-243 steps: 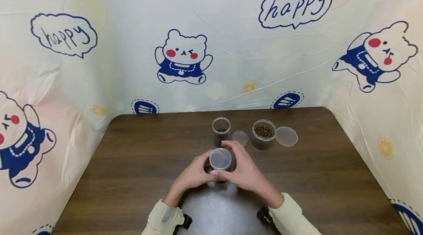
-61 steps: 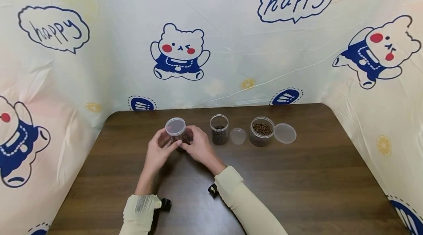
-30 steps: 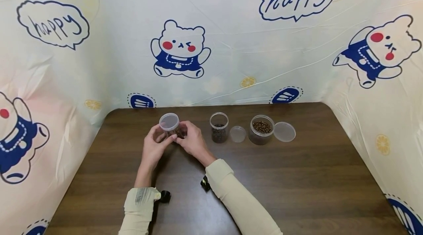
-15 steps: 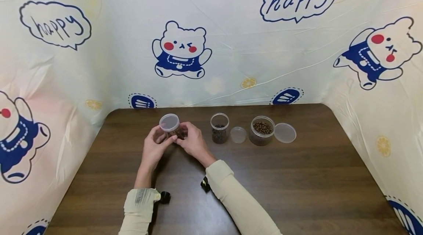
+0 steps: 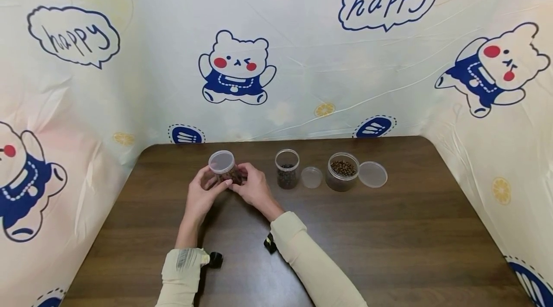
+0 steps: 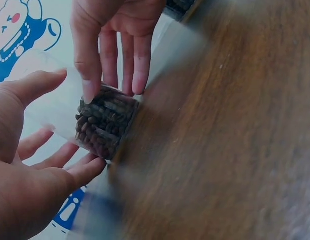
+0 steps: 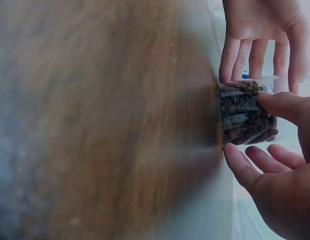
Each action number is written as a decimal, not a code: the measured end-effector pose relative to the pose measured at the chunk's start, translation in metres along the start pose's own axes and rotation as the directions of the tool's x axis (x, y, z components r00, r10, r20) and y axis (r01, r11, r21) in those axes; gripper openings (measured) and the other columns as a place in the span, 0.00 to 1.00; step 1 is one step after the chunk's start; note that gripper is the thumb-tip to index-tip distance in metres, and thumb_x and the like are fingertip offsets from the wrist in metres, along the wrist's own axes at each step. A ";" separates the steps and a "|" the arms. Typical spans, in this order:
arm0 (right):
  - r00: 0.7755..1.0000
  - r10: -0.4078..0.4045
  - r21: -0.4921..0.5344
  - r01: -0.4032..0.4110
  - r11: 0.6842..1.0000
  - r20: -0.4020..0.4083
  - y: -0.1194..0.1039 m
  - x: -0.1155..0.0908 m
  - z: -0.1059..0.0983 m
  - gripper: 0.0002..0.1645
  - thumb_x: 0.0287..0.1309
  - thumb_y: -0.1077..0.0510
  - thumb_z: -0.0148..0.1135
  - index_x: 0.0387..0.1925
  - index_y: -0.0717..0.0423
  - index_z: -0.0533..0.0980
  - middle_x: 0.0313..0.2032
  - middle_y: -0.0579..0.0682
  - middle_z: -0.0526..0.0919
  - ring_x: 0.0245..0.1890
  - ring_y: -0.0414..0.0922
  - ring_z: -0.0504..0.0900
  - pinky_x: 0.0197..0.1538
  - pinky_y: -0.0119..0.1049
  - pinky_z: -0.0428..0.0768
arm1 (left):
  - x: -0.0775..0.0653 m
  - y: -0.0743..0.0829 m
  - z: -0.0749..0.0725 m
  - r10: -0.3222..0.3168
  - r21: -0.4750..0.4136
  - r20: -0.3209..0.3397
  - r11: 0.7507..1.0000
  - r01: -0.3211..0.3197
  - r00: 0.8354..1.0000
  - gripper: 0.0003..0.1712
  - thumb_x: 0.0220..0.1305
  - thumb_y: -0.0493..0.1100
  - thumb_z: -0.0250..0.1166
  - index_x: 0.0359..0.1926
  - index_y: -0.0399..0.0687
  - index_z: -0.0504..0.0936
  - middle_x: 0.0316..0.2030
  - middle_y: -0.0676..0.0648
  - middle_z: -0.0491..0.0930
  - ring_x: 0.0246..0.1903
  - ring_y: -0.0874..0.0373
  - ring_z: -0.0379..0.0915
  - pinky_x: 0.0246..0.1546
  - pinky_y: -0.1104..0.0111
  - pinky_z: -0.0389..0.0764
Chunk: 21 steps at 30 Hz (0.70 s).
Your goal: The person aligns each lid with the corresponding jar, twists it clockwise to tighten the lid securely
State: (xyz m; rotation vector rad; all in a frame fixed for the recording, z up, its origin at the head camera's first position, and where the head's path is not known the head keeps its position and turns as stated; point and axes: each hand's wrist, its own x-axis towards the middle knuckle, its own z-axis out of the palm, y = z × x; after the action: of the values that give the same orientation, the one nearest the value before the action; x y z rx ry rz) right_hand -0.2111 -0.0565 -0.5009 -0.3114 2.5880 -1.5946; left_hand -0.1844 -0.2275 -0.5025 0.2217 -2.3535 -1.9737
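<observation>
A clear plastic jar [image 5: 229,176] with a translucent lid on top stands upright near the back left of the table. Dark brown beans fill its lower part, showing well in the left wrist view [image 6: 105,122]. My left hand [image 5: 200,195] curves round the jar's left side, its thumb toward the front. From the right, my right hand [image 5: 256,189] holds it too, with the thumb against the wall. In the right wrist view, the bean-filled base [image 7: 247,112] sits right at the tabletop between both sets of fingers.
To the right stand a tall open jar [image 5: 287,172] of dark grains and a wider open jar [image 5: 341,180] of brown beans. Beside them lie a small lid [image 5: 311,177] and a larger lid [image 5: 373,174]. A printed curtain [image 5: 302,72] borders the wooden table [image 5: 367,240].
Since the oldest frame, both hands have carried the lidded jar from the middle of the table to the back left, level with the other jars. Over the last second it has hardly moved.
</observation>
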 end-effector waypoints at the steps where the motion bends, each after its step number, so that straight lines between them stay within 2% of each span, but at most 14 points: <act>1: 1.000 0.007 -0.002 -0.007 1.000 0.000 0.001 -0.001 0.000 0.32 0.62 0.53 0.77 0.65 0.54 0.76 0.60 0.55 0.86 0.59 0.47 0.86 0.57 0.35 0.86 | 0.000 0.000 0.000 0.006 -0.004 0.000 1.000 -0.006 1.000 0.43 0.64 0.38 0.76 0.76 0.45 0.67 0.70 0.39 0.73 0.70 0.46 0.72 0.67 0.71 0.78; 5: 1.000 0.021 0.015 -0.021 1.000 -0.005 0.002 -0.003 -0.003 0.33 0.60 0.54 0.78 0.65 0.55 0.76 0.60 0.56 0.85 0.59 0.49 0.86 0.57 0.36 0.86 | -0.003 0.006 -0.001 0.027 0.000 -0.005 1.000 -0.027 1.000 0.45 0.63 0.38 0.77 0.77 0.45 0.65 0.72 0.37 0.72 0.72 0.44 0.70 0.74 0.52 0.72; 9: 1.000 0.023 0.029 -0.023 0.999 -0.003 0.003 -0.006 -0.007 0.33 0.60 0.56 0.77 0.65 0.57 0.76 0.61 0.58 0.84 0.60 0.52 0.85 0.57 0.37 0.87 | -0.007 0.017 -0.004 0.042 0.035 -0.035 0.999 -0.041 0.998 0.48 0.62 0.41 0.78 0.77 0.44 0.63 0.73 0.35 0.69 0.74 0.40 0.67 0.75 0.44 0.68; 16: 1.000 0.016 0.049 -0.016 0.999 -0.001 0.001 -0.017 -0.015 0.31 0.62 0.55 0.76 0.64 0.57 0.77 0.60 0.58 0.85 0.56 0.54 0.88 0.57 0.38 0.87 | -0.015 0.042 -0.007 0.068 -0.001 -0.121 0.998 -0.069 0.990 0.49 0.61 0.43 0.79 0.78 0.50 0.63 0.76 0.39 0.65 0.77 0.43 0.64 0.77 0.51 0.68; 21: 1.000 -0.025 0.087 0.023 0.996 0.018 -0.005 -0.029 -0.028 0.27 0.62 0.56 0.75 0.60 0.60 0.79 0.57 0.61 0.87 0.54 0.56 0.89 0.58 0.43 0.87 | -0.023 0.057 -0.006 0.132 -0.012 -0.166 0.991 -0.136 0.977 0.45 0.61 0.42 0.79 0.75 0.50 0.67 0.73 0.44 0.68 0.76 0.50 0.63 0.78 0.53 0.66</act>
State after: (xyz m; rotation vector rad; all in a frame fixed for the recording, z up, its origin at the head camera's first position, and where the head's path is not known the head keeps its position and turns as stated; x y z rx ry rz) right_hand -0.1872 -0.0283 -0.4846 -0.3501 2.5019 -1.6968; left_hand -0.1654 -0.2200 -0.4443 0.2105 -2.1810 -1.8448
